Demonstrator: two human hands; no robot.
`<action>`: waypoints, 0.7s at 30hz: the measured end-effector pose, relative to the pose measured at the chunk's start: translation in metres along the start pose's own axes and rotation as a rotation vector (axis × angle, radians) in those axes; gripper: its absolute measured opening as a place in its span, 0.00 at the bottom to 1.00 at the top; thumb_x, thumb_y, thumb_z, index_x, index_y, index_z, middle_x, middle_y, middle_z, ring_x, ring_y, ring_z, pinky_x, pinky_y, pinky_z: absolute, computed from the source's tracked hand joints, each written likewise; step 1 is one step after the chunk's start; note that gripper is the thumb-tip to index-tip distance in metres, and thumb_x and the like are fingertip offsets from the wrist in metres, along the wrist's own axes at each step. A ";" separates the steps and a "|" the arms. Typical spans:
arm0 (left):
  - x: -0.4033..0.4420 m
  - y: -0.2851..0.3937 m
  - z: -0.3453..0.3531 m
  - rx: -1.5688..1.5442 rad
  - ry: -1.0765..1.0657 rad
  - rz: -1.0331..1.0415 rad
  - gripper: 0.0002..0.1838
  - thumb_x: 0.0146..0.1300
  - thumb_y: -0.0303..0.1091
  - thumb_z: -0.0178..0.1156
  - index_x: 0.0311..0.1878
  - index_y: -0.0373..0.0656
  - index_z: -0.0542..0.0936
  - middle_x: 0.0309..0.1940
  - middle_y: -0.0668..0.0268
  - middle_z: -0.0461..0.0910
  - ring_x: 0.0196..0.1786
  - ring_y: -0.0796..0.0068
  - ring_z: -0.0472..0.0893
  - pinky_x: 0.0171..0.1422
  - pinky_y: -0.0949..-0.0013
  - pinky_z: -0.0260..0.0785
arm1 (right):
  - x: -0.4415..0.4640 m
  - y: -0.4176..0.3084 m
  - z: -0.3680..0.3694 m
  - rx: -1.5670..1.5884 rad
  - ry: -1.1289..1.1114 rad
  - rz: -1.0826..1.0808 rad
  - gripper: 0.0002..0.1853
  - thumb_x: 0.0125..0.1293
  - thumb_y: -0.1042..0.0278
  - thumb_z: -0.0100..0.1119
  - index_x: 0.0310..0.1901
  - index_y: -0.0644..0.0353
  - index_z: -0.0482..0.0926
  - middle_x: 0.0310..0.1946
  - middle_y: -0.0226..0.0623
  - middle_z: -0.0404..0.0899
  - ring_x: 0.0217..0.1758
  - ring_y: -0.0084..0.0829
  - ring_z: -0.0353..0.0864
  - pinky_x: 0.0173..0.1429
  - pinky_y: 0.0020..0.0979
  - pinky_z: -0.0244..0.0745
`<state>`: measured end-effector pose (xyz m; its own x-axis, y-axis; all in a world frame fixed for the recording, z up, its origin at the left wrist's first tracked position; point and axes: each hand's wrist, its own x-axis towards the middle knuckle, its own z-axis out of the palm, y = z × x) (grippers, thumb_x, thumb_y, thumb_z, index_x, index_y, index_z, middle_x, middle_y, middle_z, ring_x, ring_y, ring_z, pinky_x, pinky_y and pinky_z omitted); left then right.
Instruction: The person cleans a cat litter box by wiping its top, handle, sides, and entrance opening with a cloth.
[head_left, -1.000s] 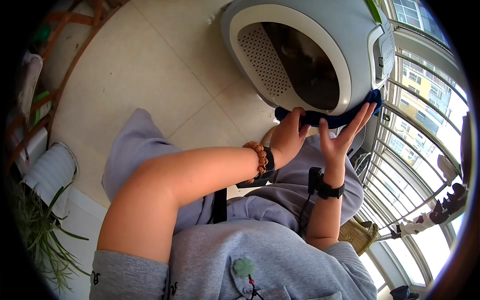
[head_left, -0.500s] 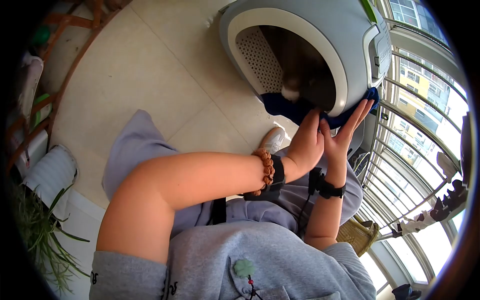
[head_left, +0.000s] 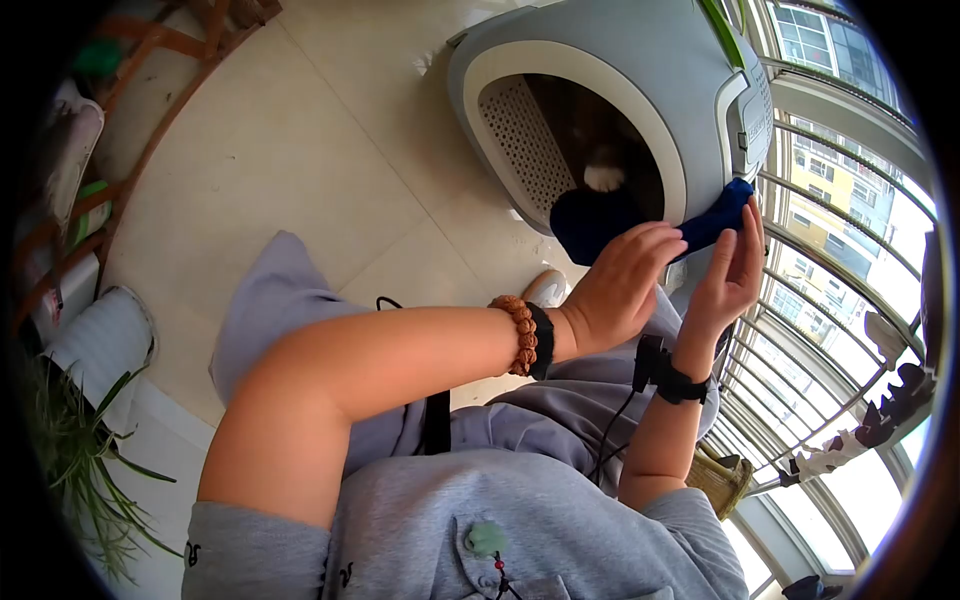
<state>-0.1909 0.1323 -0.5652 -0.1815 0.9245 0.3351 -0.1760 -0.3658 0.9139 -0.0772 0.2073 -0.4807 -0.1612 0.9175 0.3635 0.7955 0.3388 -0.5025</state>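
Observation:
A dark blue cloth (head_left: 590, 222) hangs over the lower rim of a grey, rounded litter box (head_left: 685, 75) with a large round opening. Its far end reaches up the box's right side. My left hand (head_left: 622, 285) lies at the cloth's near edge, fingers stretched and slightly bent against it. At the cloth's right end is my right hand (head_left: 728, 285), palm turned inward, thumb apart from the raised fingers, fingertips touching or very close to the fabric. Inside the dark opening shows a white furry patch, apparently a cat's paw (head_left: 604, 177); the rest is in shadow.
Barred windows (head_left: 800, 260) run along the right side, close to the box. A woven basket (head_left: 722, 478) stands at lower right. To the left are a brown wooden rack (head_left: 130, 150), a white ribbed pot (head_left: 105, 335) and a leafy plant (head_left: 85, 470). Pale tiles (head_left: 300, 150) cover the floor.
My hands have moved apart; the right shifted right and the left drew slightly back with its fingers straightening. The blue cloth bulges higher into the opening. The box appears slightly lower.

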 end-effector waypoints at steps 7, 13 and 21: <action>-0.002 0.000 -0.004 -0.066 -0.044 -0.614 0.17 0.66 0.28 0.63 0.56 0.40 0.72 0.43 0.57 0.80 0.42 0.60 0.82 0.46 0.61 0.75 | 0.008 -0.011 0.010 -0.018 -0.247 -0.138 0.37 0.58 0.89 0.55 0.73 0.66 0.66 0.76 0.47 0.61 0.80 0.45 0.60 0.77 0.39 0.60; 0.046 0.012 -0.035 0.016 0.182 -0.363 0.09 0.68 0.32 0.63 0.45 0.41 0.75 0.31 0.61 0.80 0.29 0.67 0.81 0.34 0.67 0.72 | 0.057 -0.043 0.031 -0.187 -0.349 -0.374 0.30 0.65 0.79 0.58 0.70 0.64 0.70 0.74 0.49 0.65 0.76 0.49 0.67 0.76 0.42 0.62; 0.108 -0.040 -0.097 0.363 0.328 0.189 0.18 0.70 0.25 0.55 0.62 0.37 0.71 0.59 0.51 0.75 0.63 0.51 0.74 0.68 0.56 0.68 | 0.073 -0.052 0.084 -0.546 -0.376 -0.548 0.29 0.75 0.58 0.54 0.73 0.62 0.66 0.76 0.46 0.63 0.81 0.49 0.55 0.81 0.43 0.52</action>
<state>-0.2972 0.2362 -0.5878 -0.4814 0.7425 0.4658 0.2253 -0.4088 0.8844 -0.1792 0.2741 -0.4936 -0.7109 0.6943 0.1123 0.7028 0.6952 0.1513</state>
